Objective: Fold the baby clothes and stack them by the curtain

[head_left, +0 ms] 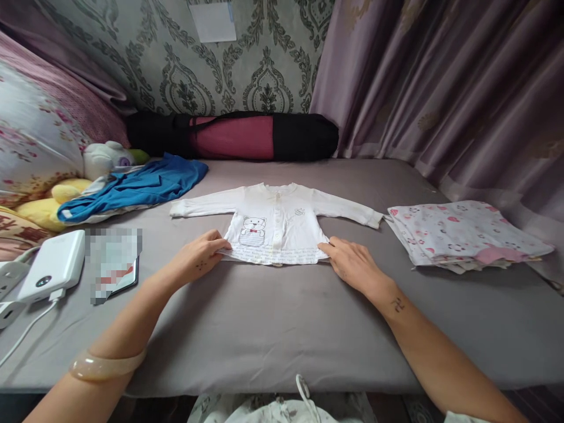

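A small white baby shirt (291, 226) lies flat on the grey sheet, collar away from me and both sleeves spread sideways. It has a button placket down the front, a printed bear on its left half and a line of small print along the hem. My left hand (200, 255) pinches the bottom left corner of the hem. At the bottom right corner, my right hand (355, 261) grips the hem in the same way. Both thumbs and fingertips are partly hidden by the hands and the cloth.
To the right lies a folded stack of printed cloth (458, 232). On the left are a phone (115, 264), a white power bank (55, 267) with a cable, a blue garment (141, 185) and plush toys (106, 160). A black and red long bag (233, 138) rests against the wall.
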The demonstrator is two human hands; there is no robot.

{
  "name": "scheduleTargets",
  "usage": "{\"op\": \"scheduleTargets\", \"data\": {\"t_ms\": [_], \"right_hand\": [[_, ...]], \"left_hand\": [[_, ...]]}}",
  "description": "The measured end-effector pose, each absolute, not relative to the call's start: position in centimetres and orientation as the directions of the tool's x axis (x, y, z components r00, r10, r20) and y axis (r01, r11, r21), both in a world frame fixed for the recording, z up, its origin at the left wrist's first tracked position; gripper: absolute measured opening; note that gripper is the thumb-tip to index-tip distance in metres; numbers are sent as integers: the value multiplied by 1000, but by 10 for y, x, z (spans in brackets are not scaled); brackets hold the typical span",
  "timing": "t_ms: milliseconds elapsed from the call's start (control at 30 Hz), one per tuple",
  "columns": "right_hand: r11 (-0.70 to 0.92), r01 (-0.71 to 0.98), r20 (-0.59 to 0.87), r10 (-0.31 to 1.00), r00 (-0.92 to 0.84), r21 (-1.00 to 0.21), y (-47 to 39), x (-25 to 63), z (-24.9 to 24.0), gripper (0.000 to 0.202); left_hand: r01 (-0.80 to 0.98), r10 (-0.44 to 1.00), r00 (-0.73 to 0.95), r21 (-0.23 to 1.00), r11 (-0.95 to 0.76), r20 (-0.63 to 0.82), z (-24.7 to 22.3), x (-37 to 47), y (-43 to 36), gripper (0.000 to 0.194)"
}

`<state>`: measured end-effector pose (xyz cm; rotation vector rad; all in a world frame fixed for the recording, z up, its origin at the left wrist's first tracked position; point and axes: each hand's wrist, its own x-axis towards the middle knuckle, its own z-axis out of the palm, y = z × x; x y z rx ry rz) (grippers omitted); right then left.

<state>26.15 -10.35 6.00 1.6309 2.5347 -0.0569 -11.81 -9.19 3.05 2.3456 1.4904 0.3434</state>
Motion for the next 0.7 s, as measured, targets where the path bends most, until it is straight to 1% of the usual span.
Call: {"op": "scheduleTargets", "data": {"t_ms": [67, 133, 200, 233, 267, 333, 400, 467, 533, 600, 700], "right_hand": [[442, 896, -144, 884, -444, -46, -103, 268, 65, 33], [471, 861, -176, 847, -502, -190, -98, 277, 72, 30], [456, 825, -191, 824, -533, -333, -87, 284, 78, 31], [432, 821, -183, 833, -522, -374, -79, 286, 81, 32], [393, 836, -157, 864, -478, -384, -70, 287, 81, 31], [310, 900, -63, 937, -344, -307, -49, 284, 78, 26], [246, 940, 26, 969, -247, -234, -28, 277, 70, 28], [228, 956, 39, 974, -225, -183, -12, 269, 59, 30], [246, 960, 44, 969, -242, -131, -4, 261, 50, 32], [271, 959, 60, 962, -266, -79, 0, 256, 44, 30], [285, 958, 77, 956, -284, -5, 1, 254, 40, 29]], "left_hand": [[810, 896, 445, 427, -402, 0, 35, -120, -90, 31], [800, 874, 486, 406, -441, -7, 43, -119, -88, 31], [784, 846, 534, 368, -500, 13, 53, -110, -83, 32], [766, 828, 559, 359, -533, 38, 58, -101, -80, 32], [742, 811, 581, 366, -561, 66, 63, -88, -75, 31], [672, 772, 618, 411, -616, 146, 69, -54, -65, 26], [637, 756, 629, 437, -635, 181, 68, -11, -51, 22], [633, 778, 594, 477, -610, 206, 57, 32, -36, 22], [676, 828, 507, 486, -555, 240, 40, 69, -23, 24], [722, 863, 439, 474, -504, 249, 22, 93, -14, 28], [765, 879, 385, 435, -474, 281, -1, 108, -8, 26]]}}
